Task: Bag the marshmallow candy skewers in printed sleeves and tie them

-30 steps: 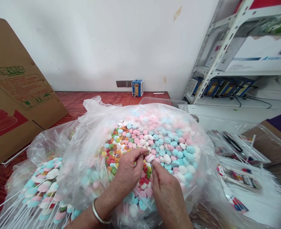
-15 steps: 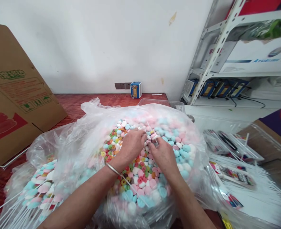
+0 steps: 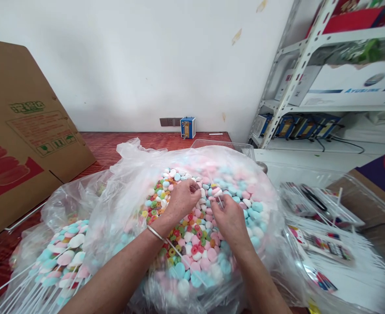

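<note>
A big clear plastic bag (image 3: 130,174) lies open on the table, heaped with pink, blue and white marshmallow candies (image 3: 241,196) and small coloured gummy rings (image 3: 153,209). Both my hands are over the heap's middle. My left hand (image 3: 181,200), a silver bangle on its wrist, is curled with fingertips pinched on candy pieces. My right hand (image 3: 228,220) is closed, pinching a thin white stick (image 3: 219,201) with a pink and white candy (image 3: 216,192) at its upper end. The two hands nearly touch.
A second bag of finished candy skewers (image 3: 58,261) lies at the lower left. A large cardboard box (image 3: 25,131) leans at the left. Clear trays with white sticks and packets (image 3: 323,218) sit at the right, below a metal shelf (image 3: 297,69). A small blue box (image 3: 187,127) stands by the wall.
Both hands have reached further from me, up onto the middle of the candy heap, and have stayed close together. The camera view has shifted slightly.
</note>
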`<action>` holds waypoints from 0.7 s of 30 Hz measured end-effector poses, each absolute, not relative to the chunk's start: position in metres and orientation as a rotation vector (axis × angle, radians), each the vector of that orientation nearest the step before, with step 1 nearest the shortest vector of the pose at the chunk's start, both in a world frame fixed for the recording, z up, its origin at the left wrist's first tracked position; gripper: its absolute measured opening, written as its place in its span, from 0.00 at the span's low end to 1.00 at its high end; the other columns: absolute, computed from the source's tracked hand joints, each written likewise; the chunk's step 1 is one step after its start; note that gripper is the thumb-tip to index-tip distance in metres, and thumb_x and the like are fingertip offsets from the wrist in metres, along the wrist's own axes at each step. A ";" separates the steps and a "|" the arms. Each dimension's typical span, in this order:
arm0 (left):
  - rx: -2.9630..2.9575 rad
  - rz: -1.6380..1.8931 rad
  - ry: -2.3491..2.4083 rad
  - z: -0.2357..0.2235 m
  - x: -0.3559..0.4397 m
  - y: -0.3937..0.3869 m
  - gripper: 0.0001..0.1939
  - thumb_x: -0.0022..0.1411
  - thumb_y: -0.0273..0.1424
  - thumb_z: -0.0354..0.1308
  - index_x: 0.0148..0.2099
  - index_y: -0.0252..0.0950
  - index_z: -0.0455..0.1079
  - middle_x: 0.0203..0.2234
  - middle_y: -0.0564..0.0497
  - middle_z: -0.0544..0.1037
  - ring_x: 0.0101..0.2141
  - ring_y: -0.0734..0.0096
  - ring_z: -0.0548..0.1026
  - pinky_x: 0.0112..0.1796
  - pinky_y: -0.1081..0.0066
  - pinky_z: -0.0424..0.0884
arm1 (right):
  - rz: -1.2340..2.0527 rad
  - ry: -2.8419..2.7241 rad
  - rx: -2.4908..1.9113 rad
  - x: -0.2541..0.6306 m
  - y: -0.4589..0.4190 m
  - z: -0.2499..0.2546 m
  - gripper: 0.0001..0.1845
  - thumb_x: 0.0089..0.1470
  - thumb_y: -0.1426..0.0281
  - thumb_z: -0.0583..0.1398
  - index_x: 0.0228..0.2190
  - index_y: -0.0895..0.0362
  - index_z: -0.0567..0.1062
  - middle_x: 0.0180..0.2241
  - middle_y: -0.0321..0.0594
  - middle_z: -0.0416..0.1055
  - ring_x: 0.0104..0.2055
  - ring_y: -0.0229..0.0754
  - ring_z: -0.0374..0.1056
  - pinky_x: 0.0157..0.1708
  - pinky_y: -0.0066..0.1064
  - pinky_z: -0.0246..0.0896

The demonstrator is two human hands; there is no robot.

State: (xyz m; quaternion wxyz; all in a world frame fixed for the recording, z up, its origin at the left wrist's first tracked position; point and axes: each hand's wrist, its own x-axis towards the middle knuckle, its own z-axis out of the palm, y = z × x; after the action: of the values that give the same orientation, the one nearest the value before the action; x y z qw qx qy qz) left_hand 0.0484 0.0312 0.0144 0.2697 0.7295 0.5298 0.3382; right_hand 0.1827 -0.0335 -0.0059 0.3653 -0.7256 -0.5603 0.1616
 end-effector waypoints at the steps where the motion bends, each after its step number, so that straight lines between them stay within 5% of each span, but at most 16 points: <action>1: 1.921 0.918 1.412 0.017 0.046 0.027 0.05 0.55 0.26 0.56 0.33 0.35 0.72 0.25 0.51 0.77 0.27 0.68 0.74 0.31 0.70 0.67 | 0.423 -1.412 -1.814 0.182 -0.038 -0.005 0.15 0.62 0.61 0.53 0.35 0.58 0.74 0.28 0.40 0.75 0.30 0.42 0.68 0.30 0.29 0.56; 8: 1.384 1.000 1.001 0.028 0.048 -0.005 0.09 0.57 0.34 0.62 0.32 0.36 0.66 0.25 0.55 0.74 0.27 0.73 0.75 0.30 0.73 0.72 | 0.477 -1.226 -1.465 0.168 -0.054 -0.008 0.13 0.59 0.59 0.59 0.33 0.56 0.72 0.23 0.29 0.62 0.25 0.36 0.56 0.26 0.27 0.52; 16: 1.158 1.036 0.868 0.018 0.051 -0.015 0.18 0.52 0.40 0.70 0.36 0.35 0.68 0.30 0.51 0.76 0.33 0.70 0.76 0.38 0.69 0.73 | 0.617 -1.171 -1.314 0.165 -0.054 -0.014 0.11 0.57 0.62 0.61 0.38 0.56 0.71 0.25 0.29 0.63 0.25 0.35 0.56 0.25 0.26 0.55; 21: 1.043 1.015 0.802 0.011 0.050 -0.015 0.21 0.49 0.38 0.72 0.40 0.34 0.68 0.30 0.51 0.77 0.32 0.70 0.77 0.38 0.68 0.74 | 0.795 -1.213 -1.191 0.167 -0.054 -0.014 0.14 0.56 0.64 0.60 0.44 0.56 0.70 0.32 0.35 0.70 0.32 0.39 0.65 0.33 0.28 0.63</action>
State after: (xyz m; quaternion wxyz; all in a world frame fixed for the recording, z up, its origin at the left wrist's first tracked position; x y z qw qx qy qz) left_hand 0.0502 -0.0154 0.0109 0.6744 0.4634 0.3562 0.4512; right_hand 0.1668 -0.0539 -0.0140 0.5911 -0.5119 -0.5215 0.3416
